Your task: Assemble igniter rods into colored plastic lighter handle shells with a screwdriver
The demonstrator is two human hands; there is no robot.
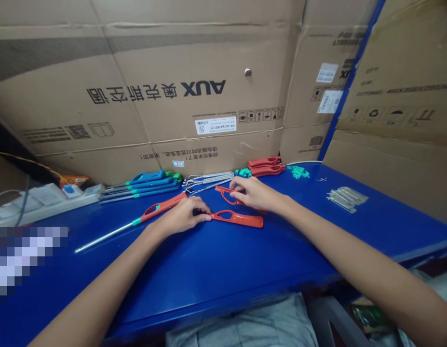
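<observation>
The left hand [187,214] pinches the narrow end of the front red shell [247,220]; the right hand [255,193] grips the rear red shell [219,189], partly covering it. Both shells are elongated, with an oval opening, located mid-table. A red-handled rod tool [161,207] lies left; metal rods [219,179] and red handles [267,170] lie behind; clear tubes [348,198] lie right.

Glossy blue tabletop [205,274] spans 6 o'clock, upside-down-printed AUX air-conditioner carton [154,58] walls off 12, blue upright strip [348,84] at 2, brown cardboard panel [400,164] at 3, white power strip [84,197] at 9.
</observation>
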